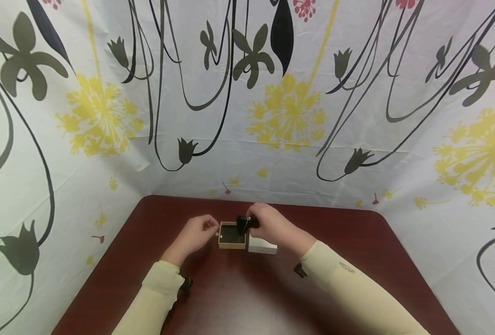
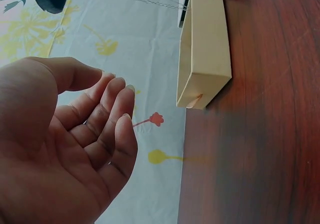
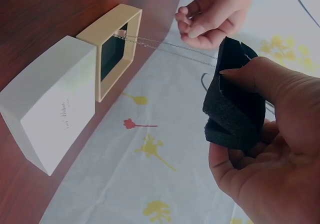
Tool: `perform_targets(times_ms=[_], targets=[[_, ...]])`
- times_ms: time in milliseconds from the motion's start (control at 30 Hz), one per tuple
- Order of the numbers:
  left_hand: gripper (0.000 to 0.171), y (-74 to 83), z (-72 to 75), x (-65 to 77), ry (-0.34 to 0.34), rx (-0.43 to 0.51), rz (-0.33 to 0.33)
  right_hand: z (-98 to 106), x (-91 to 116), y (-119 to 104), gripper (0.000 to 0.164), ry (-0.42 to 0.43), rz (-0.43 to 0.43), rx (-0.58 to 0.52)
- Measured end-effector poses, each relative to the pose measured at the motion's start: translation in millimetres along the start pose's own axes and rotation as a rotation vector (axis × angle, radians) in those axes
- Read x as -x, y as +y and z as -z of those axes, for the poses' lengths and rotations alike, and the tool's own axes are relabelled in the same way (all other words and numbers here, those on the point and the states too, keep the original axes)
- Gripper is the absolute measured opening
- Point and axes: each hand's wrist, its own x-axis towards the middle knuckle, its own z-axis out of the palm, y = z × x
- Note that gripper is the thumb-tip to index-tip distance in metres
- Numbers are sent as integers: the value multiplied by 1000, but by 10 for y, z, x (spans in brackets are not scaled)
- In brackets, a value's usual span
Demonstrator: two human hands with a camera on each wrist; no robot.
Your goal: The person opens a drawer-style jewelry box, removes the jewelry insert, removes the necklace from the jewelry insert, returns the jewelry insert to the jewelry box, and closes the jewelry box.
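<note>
My right hand (image 1: 268, 222) grips a folded black foam pad (image 3: 235, 101) between thumb and fingers, above and to the right of a small tan box (image 1: 232, 246). Two thin strands of a silver chain (image 3: 165, 42) run from the pad down into the box, which has a dark interior (image 3: 113, 59). Beside the box's left side, my left hand (image 1: 198, 231) hovers with loosely curled fingers and nothing in them; the left wrist view shows its palm. A small ribbon tab (image 2: 195, 101) sticks out of the box's end.
A white box lid (image 3: 60, 106) with small script lettering lies against the tan box's right side. Both stand on a dark red wooden table (image 1: 247, 288). Behind it hangs a white cloth (image 1: 213, 121) with printed flowers.
</note>
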Motion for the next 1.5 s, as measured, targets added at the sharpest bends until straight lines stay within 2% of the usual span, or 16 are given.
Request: perform_targets(times_ms=[400, 500, 733, 967, 1133, 1300, 1400, 1500], targets=[[6, 106, 29, 22, -20, 93, -22, 78, 92, -76, 25, 50, 44, -4], [6, 122, 37, 24, -26, 98, -31, 92, 107, -90, 26, 67, 54, -4], [6, 154, 41, 26, -30, 103, -44, 186, 163, -173, 26, 72, 17, -60], [6, 206, 28, 21, -17, 100, -71, 209, 195, -201, 26, 95, 55, -29], [8, 306, 50, 25, 6, 112, -96, 206, 200, -201, 26, 93, 62, -33], [6, 401, 67, 34, 40, 176, -114, 193, 195, -185, 26, 79, 54, -32], [6, 463, 77, 43, 81, 198, -151, 178, 193, -172, 27, 75, 45, -22], [6, 541, 89, 64, 133, 170, -198, 164, 194, -162, 28, 68, 38, -24]])
